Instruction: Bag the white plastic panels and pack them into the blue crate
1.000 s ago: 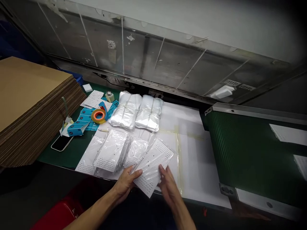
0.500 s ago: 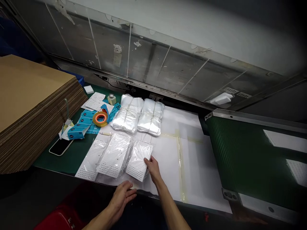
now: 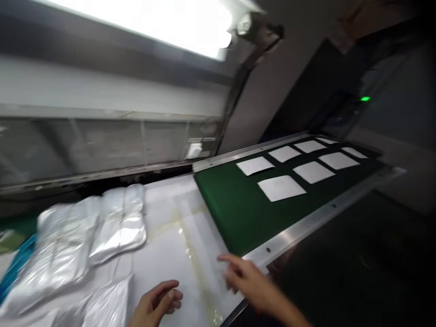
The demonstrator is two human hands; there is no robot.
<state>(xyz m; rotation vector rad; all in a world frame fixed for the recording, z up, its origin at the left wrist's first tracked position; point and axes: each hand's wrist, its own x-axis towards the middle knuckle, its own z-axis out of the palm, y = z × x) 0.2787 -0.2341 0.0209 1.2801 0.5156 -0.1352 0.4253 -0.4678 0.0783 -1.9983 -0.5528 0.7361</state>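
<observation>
My left hand [image 3: 156,304] hovers over the white-covered table [image 3: 160,268], its fingers loosely bent and nothing showing in them. To its right, close to the near corner of the green conveyor belt [image 3: 225,204], is my right hand [image 3: 250,281]. Its index finger stretches out toward the left and the other fingers are curled, with no object visible in it. Left of my left hand lies a plastic-wrapped pack [image 3: 109,299], cut off by the lower edge of the view. Several white sheets [image 3: 282,187] lie in two rows on the belt.
Two tied bundles of clear plastic bags [image 3: 119,225] rest at the table's left. A metal rail [image 3: 289,238] edges the belt's near side. Yellowish tape [image 3: 194,263] runs across the table cover. A bright lamp [image 3: 153,22] hangs above.
The view has swung right and up, showing more of the belt and its sheets. My right hand has let go of the small wrapped pack and moved right to the belt's corner. My left hand moved right too.
</observation>
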